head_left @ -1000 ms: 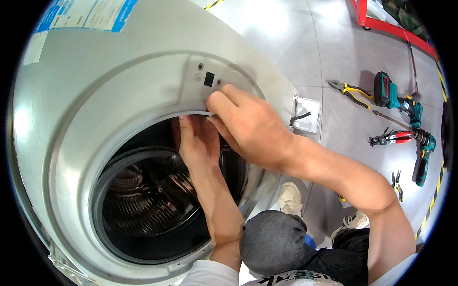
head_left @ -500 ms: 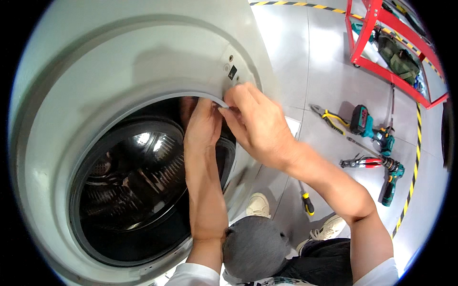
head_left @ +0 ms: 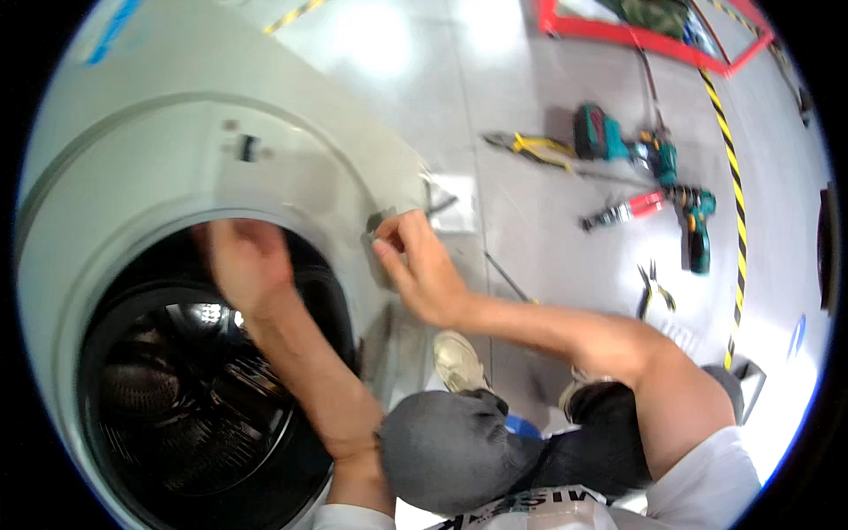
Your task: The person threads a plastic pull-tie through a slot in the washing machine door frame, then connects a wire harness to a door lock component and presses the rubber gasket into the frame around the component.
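Note:
The pale front panel [head_left: 291,168] of a washing machine fills the left side, its round door opening showing a dark metal drum [head_left: 203,397]. My left hand [head_left: 252,265] reaches into the top of that opening, just under the rim. Motion smears its fingers, and their tips are hidden. Beside the panel's right edge is my right hand [head_left: 420,269], with thumb and fingertips drawn together. Whatever they may pinch is too small to make out.
On the grey floor right of the machine lie yellow-handled pliers [head_left: 530,148], red-handled pliers [head_left: 627,210], small needle-nose pliers [head_left: 655,291] and two teal power drills [head_left: 605,132] [head_left: 698,234]. A red cart [head_left: 636,44] stands beyond. A white square [head_left: 455,199] lies near the machine.
My right hand has left the opening's rim and come to the panel's right edge. My left hand stays inside the opening, now blurred. The view has shifted to the right.

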`<state>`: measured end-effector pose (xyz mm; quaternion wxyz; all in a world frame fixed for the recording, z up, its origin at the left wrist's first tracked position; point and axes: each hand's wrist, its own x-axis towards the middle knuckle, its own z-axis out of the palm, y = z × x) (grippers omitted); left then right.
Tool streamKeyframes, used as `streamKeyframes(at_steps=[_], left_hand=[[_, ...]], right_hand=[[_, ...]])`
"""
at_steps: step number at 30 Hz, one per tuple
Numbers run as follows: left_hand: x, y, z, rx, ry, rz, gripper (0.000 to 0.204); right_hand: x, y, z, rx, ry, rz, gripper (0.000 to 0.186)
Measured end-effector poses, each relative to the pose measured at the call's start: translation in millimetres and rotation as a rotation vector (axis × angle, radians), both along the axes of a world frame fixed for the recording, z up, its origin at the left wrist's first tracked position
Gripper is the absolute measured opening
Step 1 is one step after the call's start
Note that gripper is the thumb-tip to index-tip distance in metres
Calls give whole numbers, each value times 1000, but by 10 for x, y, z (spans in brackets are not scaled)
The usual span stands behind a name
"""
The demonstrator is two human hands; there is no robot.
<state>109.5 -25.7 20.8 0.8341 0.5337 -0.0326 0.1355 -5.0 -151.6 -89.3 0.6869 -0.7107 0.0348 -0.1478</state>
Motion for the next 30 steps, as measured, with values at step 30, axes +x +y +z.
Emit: streamKeyframes(at_steps=[30], left_hand=[[-157,-295,83,127,-78,26,37]], right_hand=[[983,-574,-1847,-753,226,-91,9]])
